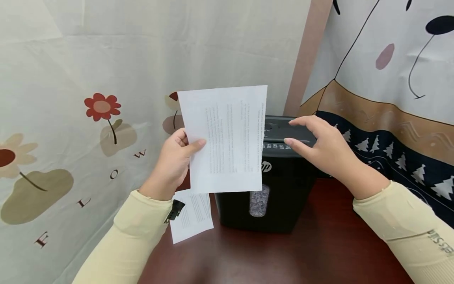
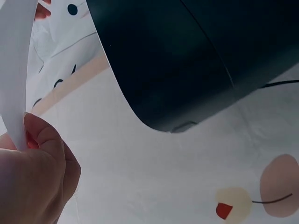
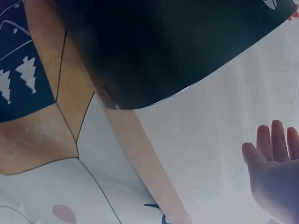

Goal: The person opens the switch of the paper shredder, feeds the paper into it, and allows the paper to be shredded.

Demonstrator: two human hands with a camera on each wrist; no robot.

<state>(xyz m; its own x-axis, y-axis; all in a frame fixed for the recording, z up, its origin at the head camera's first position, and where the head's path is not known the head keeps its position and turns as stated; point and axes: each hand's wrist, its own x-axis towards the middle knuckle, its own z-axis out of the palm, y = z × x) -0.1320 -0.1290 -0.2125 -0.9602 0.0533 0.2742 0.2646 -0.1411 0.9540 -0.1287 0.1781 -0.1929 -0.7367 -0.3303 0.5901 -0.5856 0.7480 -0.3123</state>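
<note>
My left hand [image 1: 173,159] pinches a printed sheet of paper [image 1: 227,142] at its left edge, thumb on the near face. The sheet hangs upright in front of a black HP paper shredder [image 1: 283,189] and hides part of it. To the right of the sheet, my right hand [image 1: 324,148] is held above the shredder's top, thumb and fingers spread apart with nothing between them. In the left wrist view, the hand [image 2: 42,172] grips the paper edge. The right wrist view shows the empty hand [image 3: 275,175] with its fingers extended.
More printed paper [image 1: 193,217] lies on the dark red table [image 1: 248,256], left of the shredder. Shredded bits show through the shredder's front window [image 1: 259,201]. Patterned curtains [image 1: 106,59] stand behind and on both sides. A black cable [image 2: 282,84] leaves the shredder.
</note>
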